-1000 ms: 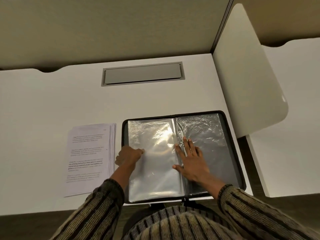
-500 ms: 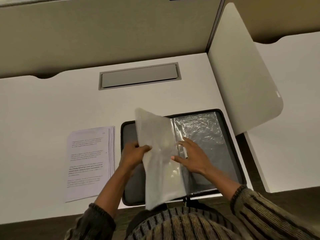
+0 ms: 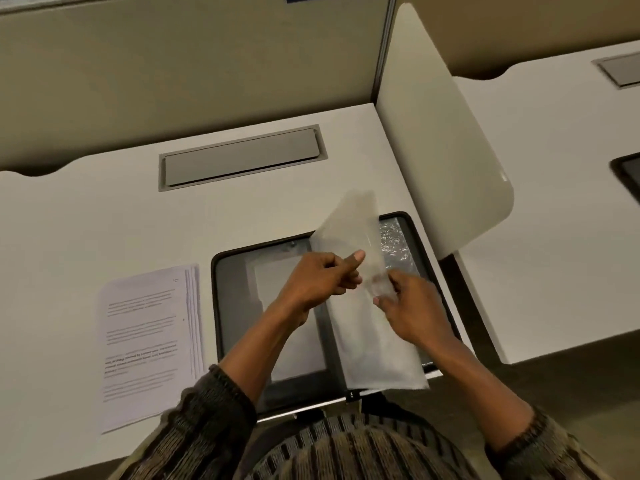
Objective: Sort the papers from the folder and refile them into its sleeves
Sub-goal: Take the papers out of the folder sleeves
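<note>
White tabletop (image 3: 86, 220) | sleeves (image 3: 360, 271) pinched by both hands, left hand (image 3: 322, 282), right hand (image 3: 412, 306) | papers (image 3: 149, 341) at 9 o'clock, long axis 12–6, nearer left

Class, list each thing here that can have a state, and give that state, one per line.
Folder: open, flat on the desk.
Sleeves: lifted, mid-turn, held by both hands.
Papers: stacked left of the folder, unfiled.
Left hand: pinching the sleeves.
Right hand: gripping the sleeves.
Desk hatch: closed.
</note>
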Demonstrator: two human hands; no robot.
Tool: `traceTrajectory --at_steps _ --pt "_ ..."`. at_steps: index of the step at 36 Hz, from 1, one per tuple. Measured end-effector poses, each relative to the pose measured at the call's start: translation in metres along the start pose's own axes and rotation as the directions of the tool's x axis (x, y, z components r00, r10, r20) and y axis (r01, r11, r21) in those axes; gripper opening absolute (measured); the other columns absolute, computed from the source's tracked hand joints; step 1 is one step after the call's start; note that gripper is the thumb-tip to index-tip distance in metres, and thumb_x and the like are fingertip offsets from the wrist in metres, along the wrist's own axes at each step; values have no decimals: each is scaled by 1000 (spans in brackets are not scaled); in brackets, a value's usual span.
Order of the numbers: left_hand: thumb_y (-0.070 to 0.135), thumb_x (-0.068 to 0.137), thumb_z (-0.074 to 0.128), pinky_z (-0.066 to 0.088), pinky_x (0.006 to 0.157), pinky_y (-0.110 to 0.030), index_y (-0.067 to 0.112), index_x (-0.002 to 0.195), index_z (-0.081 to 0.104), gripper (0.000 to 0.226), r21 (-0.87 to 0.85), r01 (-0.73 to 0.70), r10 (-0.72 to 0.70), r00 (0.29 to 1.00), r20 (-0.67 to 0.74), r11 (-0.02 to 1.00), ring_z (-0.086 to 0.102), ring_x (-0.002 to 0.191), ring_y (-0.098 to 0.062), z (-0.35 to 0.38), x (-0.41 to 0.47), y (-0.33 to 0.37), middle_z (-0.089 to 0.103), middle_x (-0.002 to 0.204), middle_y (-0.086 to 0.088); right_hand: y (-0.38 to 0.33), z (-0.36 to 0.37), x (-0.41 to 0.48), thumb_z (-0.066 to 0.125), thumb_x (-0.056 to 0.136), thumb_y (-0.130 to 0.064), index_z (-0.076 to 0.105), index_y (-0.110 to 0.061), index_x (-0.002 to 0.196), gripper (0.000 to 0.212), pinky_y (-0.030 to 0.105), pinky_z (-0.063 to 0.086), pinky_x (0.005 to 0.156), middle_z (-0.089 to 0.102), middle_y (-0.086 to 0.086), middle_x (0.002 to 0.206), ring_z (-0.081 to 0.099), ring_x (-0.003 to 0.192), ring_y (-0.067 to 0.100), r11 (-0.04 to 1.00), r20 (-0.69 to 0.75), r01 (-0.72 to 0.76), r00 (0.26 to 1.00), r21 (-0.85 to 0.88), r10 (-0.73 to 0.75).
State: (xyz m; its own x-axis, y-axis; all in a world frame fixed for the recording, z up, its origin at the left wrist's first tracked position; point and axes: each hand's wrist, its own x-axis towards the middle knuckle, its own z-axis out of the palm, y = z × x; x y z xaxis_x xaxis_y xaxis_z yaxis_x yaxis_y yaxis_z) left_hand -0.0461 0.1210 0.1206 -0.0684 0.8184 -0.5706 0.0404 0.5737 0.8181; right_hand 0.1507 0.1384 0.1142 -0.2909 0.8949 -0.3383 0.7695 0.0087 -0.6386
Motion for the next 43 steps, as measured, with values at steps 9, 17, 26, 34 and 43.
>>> traceTrajectory --at_steps 9,17,26,34,43 --pt "61 88 76 53 96 -36 20 135 57 65 736 -40 194 973 -126 676 59 111 -15 -1 39 -84 62 130 1 87 -13 43 86 83 -16 71 -13 113 33 35 53 80 73 3 99 70 92 26 980 -58 -201 978 -10 200" --pt "81 78 71 0 130 -48 20 168 -15 139 908 -201 151 976 155 368 -25 160 -26 2 54 -142 -32 172 -2 142 7 69 82 81 -5 60 -10 136 60 36 54 86 70 7 117 68 104 27 936 -19 -324 944 138 330" --pt "90 71 69 -10 128 -52 29 161 -32 148 947 -216 139 973 187 237 -37 154 -32 6 55 -153 -49 162 -4 147 22 82 87 83 -25 57 -18 129 55 31 51 77 67 -1 106 65 93 18 918 -41 -324 939 228 341" --pt "98 66 62 -11 126 -55 32 160 -33 149 955 -189 91 981 172 230 -38 153 -35 12 55 -148 -51 161 -5 136 26 115 81 91 -36 54 -15 135 56 46 56 92 62 6 127 64 111 29 985 -152 -141 980 -98 125" --pt "91 78 59 3 131 -59 32 159 -35 137 971 -137 48 990 130 198 -35 155 -37 19 59 -145 -48 163 -6 140 32 116 85 81 -4 49 -5 136 66 41 60 82 51 19 127 58 107 31 821 -152 13 981 -571 -121"
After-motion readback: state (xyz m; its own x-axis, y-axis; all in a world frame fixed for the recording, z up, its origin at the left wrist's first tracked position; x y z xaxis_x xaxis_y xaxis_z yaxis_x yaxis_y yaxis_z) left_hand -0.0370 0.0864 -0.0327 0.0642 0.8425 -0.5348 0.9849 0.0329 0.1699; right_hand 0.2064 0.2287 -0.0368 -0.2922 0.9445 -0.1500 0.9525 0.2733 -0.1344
